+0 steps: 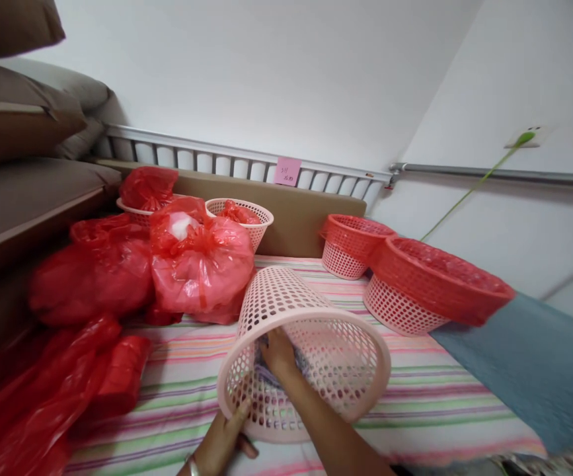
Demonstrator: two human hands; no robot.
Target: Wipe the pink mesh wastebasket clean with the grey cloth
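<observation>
A pale pink perforated plastic basket (286,291) lies tipped on its side, its wide mouth facing me. My left hand (224,433) is closed on the lower left of the rim, thumb on the inside and fingers beneath. My right hand (280,354) reaches into the basket and presses a bluish-grey cloth (301,362) against the inner wall. Its fingers are bunched on the cloth and partly hidden.
Filled red plastic bags (201,264) sit at the left, with a red bag roll (122,373) in front. Another pink basket (261,231) stands behind them. Two red-lined baskets (405,307) stand at the right. Brown cushions (18,192), a radiator (187,158) and a striped sheet (187,377) surround these.
</observation>
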